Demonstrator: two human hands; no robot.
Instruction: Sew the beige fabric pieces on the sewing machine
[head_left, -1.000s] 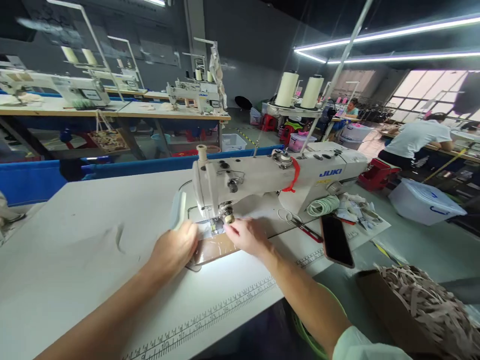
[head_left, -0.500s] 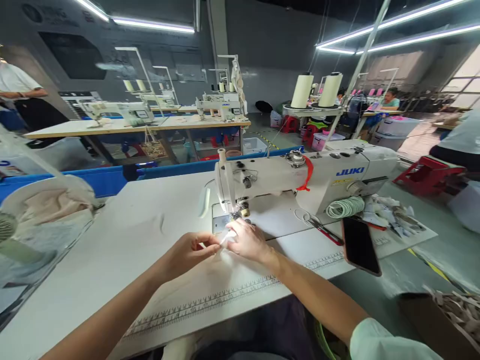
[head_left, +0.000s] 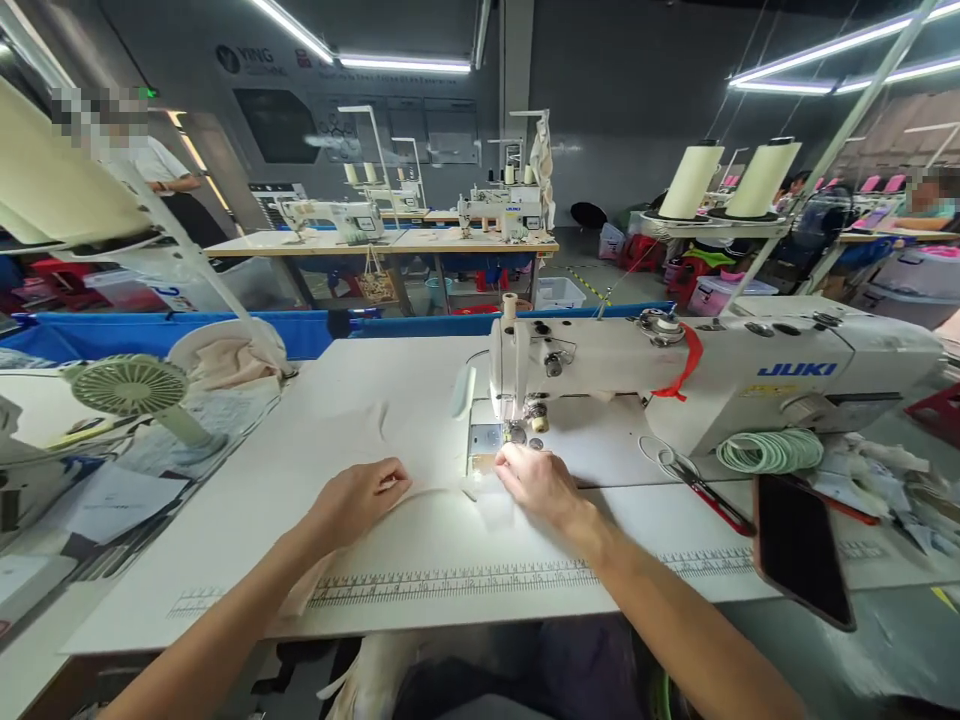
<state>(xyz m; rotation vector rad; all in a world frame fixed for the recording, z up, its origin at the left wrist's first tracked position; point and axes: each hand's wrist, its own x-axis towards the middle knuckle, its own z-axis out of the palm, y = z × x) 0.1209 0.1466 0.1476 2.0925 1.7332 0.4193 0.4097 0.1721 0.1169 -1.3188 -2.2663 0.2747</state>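
Observation:
A white sewing machine [head_left: 592, 355] stands on the white table, its lamp lighting the needle area. Pale, thin fabric [head_left: 427, 515] stretches between my hands and over the front edge; its outline is hard to make out against the tabletop. My left hand [head_left: 364, 500] is closed in a pinch on the fabric, left of the needle. Just in front of the presser foot [head_left: 514, 432], my right hand [head_left: 541, 485] has its fingers curled together on the fabric's other end. The fingertips partly hide the cloth there.
Scissors [head_left: 705, 490], a phone [head_left: 801, 545], a coil of pale green cord [head_left: 771, 452] and fabric scraps [head_left: 885, 490] lie at the right. A small green fan [head_left: 135, 385] stands at the left. A printed ruler [head_left: 465, 582] runs along the front edge. Co-workers are in the background.
My hands were close together, both pinching fabric before the needle; now they are apart, the left further left with the fabric stretched between. The camera view has turned left.

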